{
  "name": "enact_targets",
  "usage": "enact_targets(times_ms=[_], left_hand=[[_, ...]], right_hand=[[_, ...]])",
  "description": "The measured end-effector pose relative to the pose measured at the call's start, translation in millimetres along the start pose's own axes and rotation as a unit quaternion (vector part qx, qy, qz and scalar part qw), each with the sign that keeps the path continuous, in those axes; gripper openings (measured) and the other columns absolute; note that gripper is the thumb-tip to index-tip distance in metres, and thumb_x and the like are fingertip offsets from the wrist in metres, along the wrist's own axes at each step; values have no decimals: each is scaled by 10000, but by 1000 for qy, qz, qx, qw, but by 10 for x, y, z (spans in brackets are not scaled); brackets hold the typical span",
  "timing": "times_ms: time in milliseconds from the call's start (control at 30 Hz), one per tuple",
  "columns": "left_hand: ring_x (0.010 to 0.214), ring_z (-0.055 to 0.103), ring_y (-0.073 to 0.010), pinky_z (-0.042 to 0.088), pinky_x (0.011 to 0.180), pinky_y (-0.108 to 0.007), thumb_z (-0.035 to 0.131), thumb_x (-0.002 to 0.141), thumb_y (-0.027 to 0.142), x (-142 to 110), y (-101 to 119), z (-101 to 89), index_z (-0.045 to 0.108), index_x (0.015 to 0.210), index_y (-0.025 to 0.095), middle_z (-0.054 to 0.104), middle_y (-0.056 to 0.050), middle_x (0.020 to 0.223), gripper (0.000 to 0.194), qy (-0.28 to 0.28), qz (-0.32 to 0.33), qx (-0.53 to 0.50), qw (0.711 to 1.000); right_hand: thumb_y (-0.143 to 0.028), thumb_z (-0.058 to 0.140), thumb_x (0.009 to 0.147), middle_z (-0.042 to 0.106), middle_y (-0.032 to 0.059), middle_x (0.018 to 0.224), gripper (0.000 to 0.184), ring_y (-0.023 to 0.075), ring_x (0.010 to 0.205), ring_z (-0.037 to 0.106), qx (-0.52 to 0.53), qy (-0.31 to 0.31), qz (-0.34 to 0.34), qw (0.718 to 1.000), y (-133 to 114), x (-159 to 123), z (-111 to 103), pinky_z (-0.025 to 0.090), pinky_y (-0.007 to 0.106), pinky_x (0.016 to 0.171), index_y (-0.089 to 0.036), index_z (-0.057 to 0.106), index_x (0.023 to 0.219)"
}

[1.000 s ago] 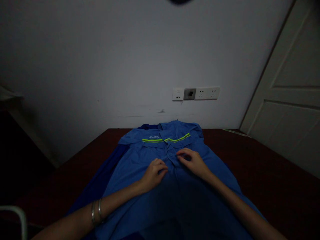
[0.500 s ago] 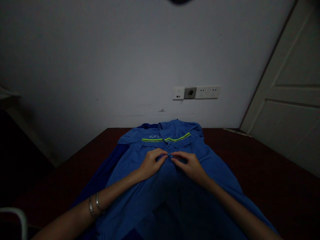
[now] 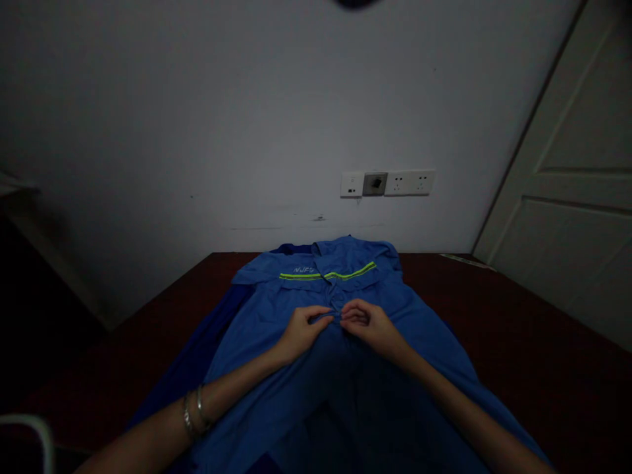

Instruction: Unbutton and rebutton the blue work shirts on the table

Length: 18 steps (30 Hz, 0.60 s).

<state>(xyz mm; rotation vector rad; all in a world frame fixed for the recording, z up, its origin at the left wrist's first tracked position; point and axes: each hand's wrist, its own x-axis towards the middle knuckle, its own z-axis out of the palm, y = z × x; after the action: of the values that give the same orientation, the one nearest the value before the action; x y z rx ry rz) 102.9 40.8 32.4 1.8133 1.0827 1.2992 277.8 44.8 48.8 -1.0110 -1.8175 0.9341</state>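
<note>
A blue work jacket (image 3: 261, 316) with a yellow-green stripe across the chest lies spread out before me, collar end toward the wall. At its front opening, my left hand (image 3: 307, 329) pinches the cloth edge between thumb and fingers. Facing it, my right hand (image 3: 368, 322) has its fingers curled and pinched on the other side of the same opening. The fingertips of both hands are a short gap apart. Whatever small fastener lies between them is too dark to make out. A darker blue garment (image 3: 217, 336) shows from under the jacket on the left.
The dark red tabletop (image 3: 518, 316) runs back to a pale wall (image 3: 247, 131). Wall sockets (image 3: 407, 183) sit above its far edge. A white panelled door (image 3: 577, 197) stands at right, and a white curved bar (image 3: 42, 431) is at lower left.
Both hands have shifted slightly down along the jacket's front. The right fingers are more curled, and the gap between the fingertips has widened a little.
</note>
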Motion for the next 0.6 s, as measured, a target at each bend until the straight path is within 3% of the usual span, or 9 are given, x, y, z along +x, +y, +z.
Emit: enact_targets(times_ms=[100,200,300,433,600], left_hand=[[827,611,-184,469,767,-267,598,701,293,20,-28,-29,675,857,142,677,-48,877,230,33,-10,-4,999],[816,612,-177,472,754,-256,592,704,279,42,-62,-82,673,851,142,677,-44,870,217,33,-8,-4,999],[840,609,-177,465,780,-258,585,709,271,68,-86,-136,673,864,143,674,-46,894,219,8,1,10,1000],[851,608,-174,462,797,-272,553,737,273,90,-65,-173,671,878,152,674,-39,901,219,-33,15,28,999],[885,602,-168,443,840,-275,540,746,243,84,-8,-166,671,899,170,670,-22,922,214,-64,47,56,995]], right_hand=[[-181,504,681,571,0,623,79,108,576,545,-153,13,-13,988,12,-69,-62,407,203,546,-157,544,745],[-128,447,689,567,-7,586,121,104,545,528,-323,-10,-20,946,34,-176,-95,358,201,530,-173,557,709],[-183,463,713,603,17,639,114,128,597,563,-437,-41,5,899,62,-266,-67,351,214,543,-186,577,715],[-362,473,751,633,82,736,232,190,674,596,-530,-50,27,846,80,-322,28,380,247,558,-174,604,722],[-442,478,740,644,123,772,326,227,711,610,-572,-37,20,819,53,-332,141,416,273,584,-153,629,760]])
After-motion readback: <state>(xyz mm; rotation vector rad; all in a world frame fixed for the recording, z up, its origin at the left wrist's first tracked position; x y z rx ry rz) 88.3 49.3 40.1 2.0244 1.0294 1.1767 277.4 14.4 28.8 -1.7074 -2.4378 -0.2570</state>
